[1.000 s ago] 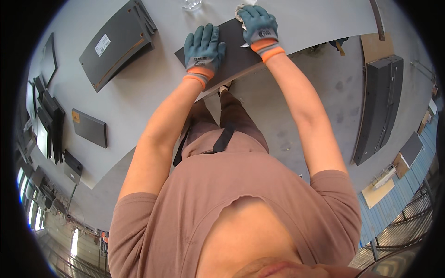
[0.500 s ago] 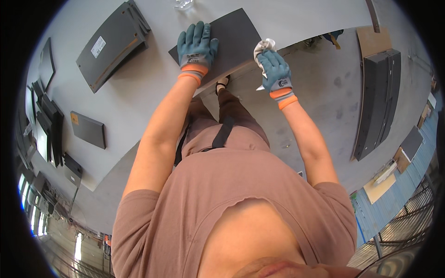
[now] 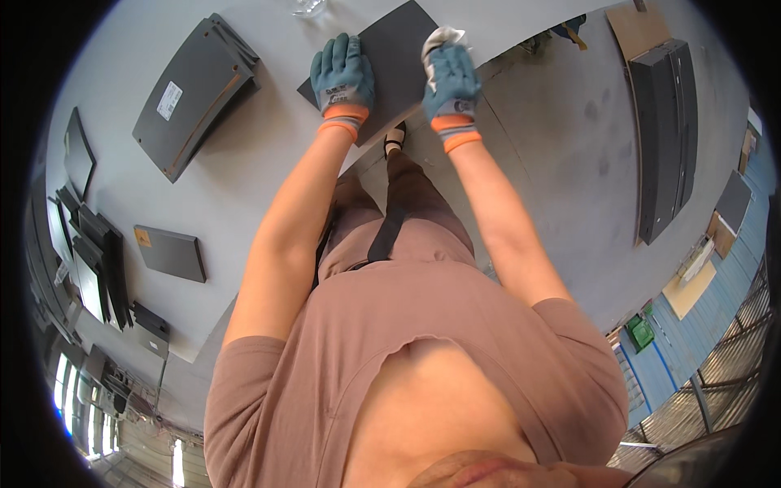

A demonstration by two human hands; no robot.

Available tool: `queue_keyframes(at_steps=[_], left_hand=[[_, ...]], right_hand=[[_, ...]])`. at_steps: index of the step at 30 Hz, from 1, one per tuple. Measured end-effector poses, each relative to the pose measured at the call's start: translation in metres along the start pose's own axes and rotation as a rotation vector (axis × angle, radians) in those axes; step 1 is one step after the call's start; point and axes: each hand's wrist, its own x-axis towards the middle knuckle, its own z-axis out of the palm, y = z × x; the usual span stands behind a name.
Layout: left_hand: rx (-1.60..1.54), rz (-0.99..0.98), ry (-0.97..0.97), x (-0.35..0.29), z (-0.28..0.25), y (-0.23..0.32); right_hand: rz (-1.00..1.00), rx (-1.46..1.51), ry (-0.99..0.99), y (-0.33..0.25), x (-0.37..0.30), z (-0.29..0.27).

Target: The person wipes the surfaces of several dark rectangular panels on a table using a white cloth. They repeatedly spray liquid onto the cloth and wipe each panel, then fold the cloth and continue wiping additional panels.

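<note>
A dark grey rectangular panel (image 3: 396, 61) lies on the light grey table in front of me. My left hand (image 3: 342, 73), in a teal-coated glove with an orange cuff, rests flat on the panel's left part, fingers stretched out. In a matching glove, my right hand (image 3: 451, 80) is closed on a crumpled white cloth (image 3: 440, 38) at the panel's right edge. The cloth bunches out beyond the fingertips; its underside is hidden, so I cannot tell exactly how much of it touches the panel.
Left of the panel is a stack of dark panels (image 3: 192, 93) with a white label. A smaller dark piece (image 3: 171, 254) and several stacked parts (image 3: 96, 252) lie further left. A clear plastic item (image 3: 310, 6) sits beyond my left hand. Long dark panels (image 3: 669, 138) on cardboard stand right.
My right hand has moved left with the cloth, from beside the panel to its right edge. My left hand stays flat on the panel. The whole view has shifted slightly.
</note>
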Motion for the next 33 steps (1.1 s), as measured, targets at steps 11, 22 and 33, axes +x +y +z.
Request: queue_keyframes(at_steps=[11, 22, 33], left_hand=[[-0.016, 0.059, 0.033, 0.002, 0.000, -0.003], [0.002, 0.055, 0.057, -0.001, -0.001, -0.005], [0.024, 0.057, 0.019, 0.002, -0.001, -0.001]], right_hand=[[-0.193, -0.154, 0.010, 0.031, -0.003, -0.004], [-0.010, 0.160, -0.107, -0.001, -0.031, -0.007], [-0.041, -0.118, -0.090, -0.003, -0.043, 0.008]])
